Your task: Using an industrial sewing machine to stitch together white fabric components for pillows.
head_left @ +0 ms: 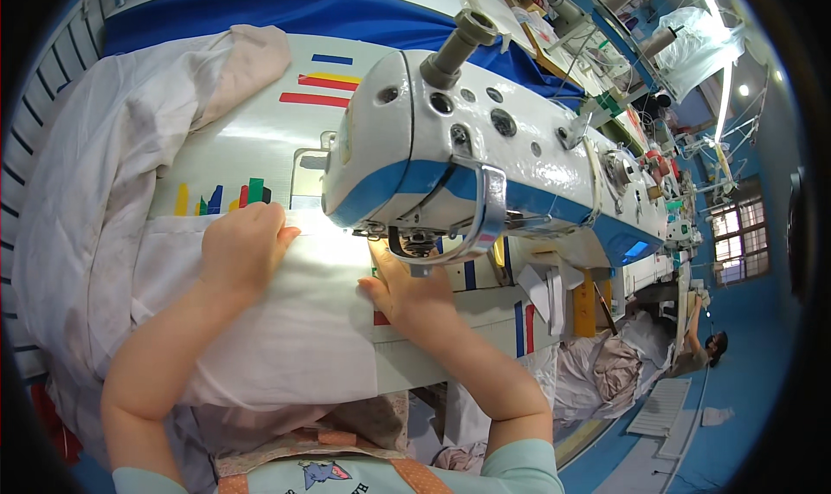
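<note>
A piece of white fabric (303, 312) lies over the bed of a white and blue sewing machine (519, 156) and hangs over the near edge. My left hand (242, 247) is closed on its upper edge, left of the needle area, with the fingers curled under. Close by the presser foot (420, 243), my right hand (411, 290) lies palm down at the fabric's right edge, thumb apart from the stretched fingers. The machine head partly covers those fingertips. Brighter light falls on the fabric between my hands.
Bunched white cloth (86, 191) is heaped along the left. Coloured tape strips (325, 83) mark the table. White paper pieces (550, 295) lie right of the machine. Another person (705, 347) works at the far right, beyond a pile of cloth (619, 364).
</note>
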The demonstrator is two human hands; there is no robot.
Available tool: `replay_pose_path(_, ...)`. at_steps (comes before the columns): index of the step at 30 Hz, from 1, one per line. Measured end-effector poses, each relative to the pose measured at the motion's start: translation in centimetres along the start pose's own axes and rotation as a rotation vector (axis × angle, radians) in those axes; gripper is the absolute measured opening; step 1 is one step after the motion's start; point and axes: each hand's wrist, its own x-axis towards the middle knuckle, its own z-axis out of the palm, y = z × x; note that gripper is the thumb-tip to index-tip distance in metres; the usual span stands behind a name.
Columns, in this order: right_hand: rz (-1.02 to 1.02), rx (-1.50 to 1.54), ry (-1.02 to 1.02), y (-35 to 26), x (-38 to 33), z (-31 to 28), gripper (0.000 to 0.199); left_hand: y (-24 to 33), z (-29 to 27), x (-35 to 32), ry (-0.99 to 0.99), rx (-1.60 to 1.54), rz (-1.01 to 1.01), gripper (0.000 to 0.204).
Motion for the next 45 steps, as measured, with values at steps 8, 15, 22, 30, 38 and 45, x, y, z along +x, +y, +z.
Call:
replay_pose_path(8,-0.05,0.018,0.106,0.4,-0.4,0.2,0.041,-0.1,-0.3,0.0,-0.016,-0.055,0.023,0.028)
replay_pose_path(15,0.096,0.104,0.034,0.6,-0.6,0.2,0.058,-0.1,-0.4,0.2,-0.009,-0.077,0.049,0.028)
replay_pose_path(22,0.089,0.011,0.047,0.7,-0.8,0.1,0.054,-0.2,-0.3,0.1,0.008,-0.059,0.065,0.028)
replay_pose_path(30,0.038,-0.044,0.114,0.3,-0.6,-0.3,0.048,0.1,-1.0,0.6,0.011,0.019,0.118,0.029)
replay_pose_path(38,0.012,-0.011,0.118,-0.1,-0.5,-0.5,0.039,0.7,-0.8,0.3,-0.095,-0.142,0.577,0.03)
replay_pose_path(45,-0.016,-0.092,0.108,0.4,-0.5,-0.3,0.042,-0.3,-0.1,0.7,-0.129,-0.166,0.591,0.029)
